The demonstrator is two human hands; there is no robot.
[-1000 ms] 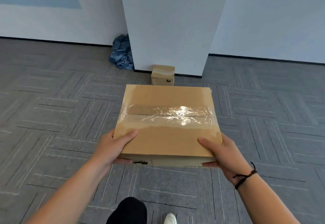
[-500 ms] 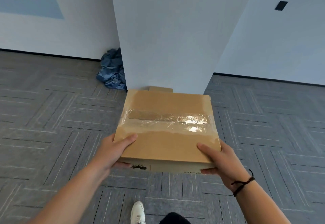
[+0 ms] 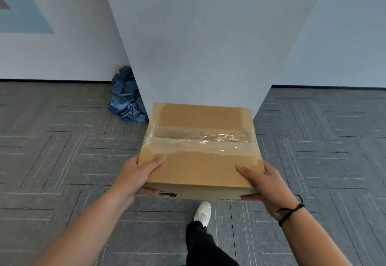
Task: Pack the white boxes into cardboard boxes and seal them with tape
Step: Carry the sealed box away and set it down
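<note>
A flat brown cardboard box (image 3: 200, 167), its top seam covered by a band of clear tape (image 3: 200, 138), is carried level in front of me above the carpet. My left hand (image 3: 135, 174) grips its near left corner, thumb on top and fingers underneath. My right hand (image 3: 265, 182) grips the near right corner the same way; a black cord is tied round that wrist. No white boxes are in view.
A wide white pillar (image 3: 204, 46) stands directly ahead, close to the box's far edge. A crumpled blue cloth (image 3: 126, 102) lies at the pillar's left foot. Grey patterned carpet (image 3: 62, 161) spreads on both sides. My leg and white shoe (image 3: 202, 213) step forward below the box.
I have walked closer to the pillar, which now fills more of the view. The small cardboard box at its base has gone out of sight behind the carried box. Both grips are unchanged.
</note>
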